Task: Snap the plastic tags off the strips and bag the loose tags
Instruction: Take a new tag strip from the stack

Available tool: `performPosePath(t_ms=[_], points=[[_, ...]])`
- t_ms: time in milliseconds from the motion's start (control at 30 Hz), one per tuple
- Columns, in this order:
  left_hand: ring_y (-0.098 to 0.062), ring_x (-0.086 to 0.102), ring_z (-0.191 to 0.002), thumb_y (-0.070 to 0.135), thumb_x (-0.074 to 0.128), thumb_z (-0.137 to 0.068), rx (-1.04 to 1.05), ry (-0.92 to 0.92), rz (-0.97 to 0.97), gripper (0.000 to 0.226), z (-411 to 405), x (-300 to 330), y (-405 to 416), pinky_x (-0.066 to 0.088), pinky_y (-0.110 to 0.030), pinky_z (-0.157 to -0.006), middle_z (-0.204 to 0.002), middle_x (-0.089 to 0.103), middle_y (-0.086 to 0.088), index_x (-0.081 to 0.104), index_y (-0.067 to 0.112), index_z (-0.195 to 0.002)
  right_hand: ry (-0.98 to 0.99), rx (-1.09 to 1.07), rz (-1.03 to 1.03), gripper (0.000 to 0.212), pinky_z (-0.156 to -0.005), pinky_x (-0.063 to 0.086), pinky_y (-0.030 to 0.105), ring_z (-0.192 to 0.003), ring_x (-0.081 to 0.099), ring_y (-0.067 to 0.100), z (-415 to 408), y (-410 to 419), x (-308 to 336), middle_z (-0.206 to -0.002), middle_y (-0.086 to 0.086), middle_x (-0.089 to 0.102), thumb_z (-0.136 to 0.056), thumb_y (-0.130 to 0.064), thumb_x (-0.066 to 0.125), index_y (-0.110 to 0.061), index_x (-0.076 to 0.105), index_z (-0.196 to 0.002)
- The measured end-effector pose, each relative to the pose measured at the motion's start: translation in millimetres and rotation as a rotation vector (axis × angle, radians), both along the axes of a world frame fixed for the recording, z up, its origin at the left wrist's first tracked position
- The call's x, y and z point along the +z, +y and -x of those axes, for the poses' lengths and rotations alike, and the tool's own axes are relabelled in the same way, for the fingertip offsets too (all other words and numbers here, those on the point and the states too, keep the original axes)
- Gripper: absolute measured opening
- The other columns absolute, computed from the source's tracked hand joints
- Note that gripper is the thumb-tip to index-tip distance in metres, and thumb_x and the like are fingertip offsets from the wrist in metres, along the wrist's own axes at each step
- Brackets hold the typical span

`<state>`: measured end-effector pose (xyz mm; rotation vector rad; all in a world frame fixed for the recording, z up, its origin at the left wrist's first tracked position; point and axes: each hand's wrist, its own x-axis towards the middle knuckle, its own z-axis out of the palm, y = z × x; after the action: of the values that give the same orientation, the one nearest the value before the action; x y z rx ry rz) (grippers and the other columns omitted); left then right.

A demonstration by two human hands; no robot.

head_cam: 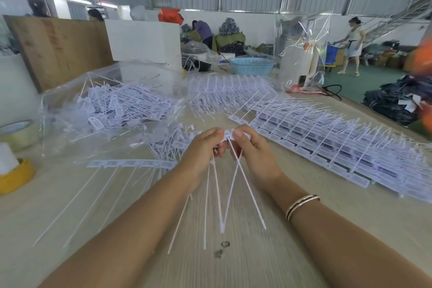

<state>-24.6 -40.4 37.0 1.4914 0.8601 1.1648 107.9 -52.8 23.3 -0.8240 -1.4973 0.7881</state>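
i have both hands up together over the middle of the desk, and the short piece of strip runs crosswise between them, its long axis left to right. my left hand pinches one end with thumb and curled fingers, my right hand pinches the other end the same way, so each grip is closed on the strip and neither is free. the thumbs almost meet on top of it, with only a narrow bit of white plastic showing between them.

the thin tails hang from the strip down and toward me, fanning out below my wrists, roughly at right angles to the strip. that is what the snap depends on, i judge: the break line lies between the two grips, so the hands should bend against each other across that short gap, not pull along the tails.

the clear bag with loose tags in it lies ahead and to the left, so the left hand is the nearer one for dropping a freed tag. a small heap of loose tags sits just beside my left hand, not bagged yet. the stacked uncut strips stretch away on the right, nearer the right hand for the next pick. another strip lies flat on the desk to the left, tails pointing toward me.
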Motion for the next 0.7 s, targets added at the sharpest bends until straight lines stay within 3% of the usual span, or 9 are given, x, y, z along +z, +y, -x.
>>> performPosePath(t_ms=[67,133,200,300,400,500,567,633,700], points=[[-0.011,0.048,-0.058,0.024,0.042,-0.098,-0.006,-0.186,0.138,0.037,2,4,2,0.033,-0.029,-0.059,-0.056,0.051,0.004,0.057,0.023,-0.064,0.215,0.055,0.057,0.019,-0.059,0.043,0.027,-0.061,0.052,0.019,-2,0,1,-0.077,0.002,0.064,-0.097,-0.021,0.045,-0.018,0.062,-0.087],[-0.013,0.051,-0.059,0.025,0.042,-0.098,0.018,-0.197,0.173,0.03,8,3,5,0.036,-0.026,-0.055,-0.061,0.057,0.002,0.058,0.016,-0.075,0.328,0.112,0.143,0.019,-0.059,0.044,0.027,-0.06,0.051,0.019,-6,5,1,-0.085,0.004,0.065,-0.098,-0.02,0.045,-0.017,0.062,-0.092],[-0.007,0.053,-0.054,0.025,0.039,-0.099,0.047,-0.015,0.049,0.032,10,0,4,0.042,-0.02,-0.053,-0.061,0.059,0.005,0.056,0.014,-0.074,0.176,0.122,0.203,0.019,-0.064,0.041,0.03,-0.065,0.05,0.019,-4,9,-3,-0.083,0.002,0.064,-0.099,-0.017,0.044,-0.014,0.06,-0.089],[-0.006,0.049,-0.056,0.017,0.042,-0.096,0.034,0.075,-0.034,0.028,7,-1,0,0.038,-0.022,-0.057,-0.063,0.054,0.003,0.055,0.016,-0.072,-0.025,-0.032,0.23,0.024,-0.059,0.037,0.018,-0.061,0.047,0.006,2,15,-5,-0.069,-0.006,0.057,-0.096,-0.013,0.048,-0.017,0.06,-0.075],[-0.007,0.053,-0.059,0.01,0.046,-0.093,0.074,0.19,-0.121,0.016,9,-1,2,0.04,-0.021,-0.057,-0.067,0.059,0.005,0.055,0.021,-0.086,-0.158,-0.22,0.254,0.028,-0.061,0.038,0.019,-0.062,0.046,0.005,0,23,-6,-0.07,-0.004,0.054,-0.095,-0.012,0.048,-0.018,0.059,-0.07],[-0.009,0.056,-0.068,0.008,0.048,-0.092,0.109,0.37,-0.275,0.023,12,-4,2,0.043,-0.022,-0.063,-0.08,0.062,0.005,0.048,0.03,-0.093,-0.176,-0.311,0.29,0.025,-0.058,0.039,0.02,-0.058,0.046,0.005,-7,31,-10,-0.069,-0.004,0.054,-0.095,-0.013,0.047,-0.019,0.063,-0.076],[-0.001,0.052,-0.061,0.009,0.052,-0.091,0.133,0.417,-0.364,0.023,15,-4,0,0.038,-0.01,-0.057,-0.077,0.058,0.006,0.049,0.032,-0.089,0.013,-0.313,0.314,0.027,-0.05,0.039,0.018,-0.05,0.044,0.006,-15,32,-8,-0.06,-0.002,0.049,-0.095,-0.014,0.046,-0.02,0.067,-0.08],[-0.009,0.051,-0.058,0.008,0.053,-0.09,0.156,0.357,-0.384,0.025,19,0,1,0.035,-0.009,-0.052,-0.069,0.054,0.002,0.053,0.031,-0.082,0.316,-0.308,0.365,0.027,-0.043,0.032,0.019,-0.043,0.036,0.009,-31,33,-2,-0.05,-0.003,0.037,-0.094,-0.016,0.049,-0.02,0.069,-0.076],[-0.011,0.052,-0.059,0.005,0.053,-0.09,0.15,0.286,-0.379,0.027,23,2,3,0.035,-0.008,-0.052,-0.068,0.055,0.002,0.055,0.029,-0.079,0.437,-0.313,0.443,0.026,-0.04,0.026,0.02,-0.04,0.028,0.01,-48,34,1,-0.046,-0.004,0.03,-0.09,-0.02,0.055,-0.018,0.069,-0.068]])
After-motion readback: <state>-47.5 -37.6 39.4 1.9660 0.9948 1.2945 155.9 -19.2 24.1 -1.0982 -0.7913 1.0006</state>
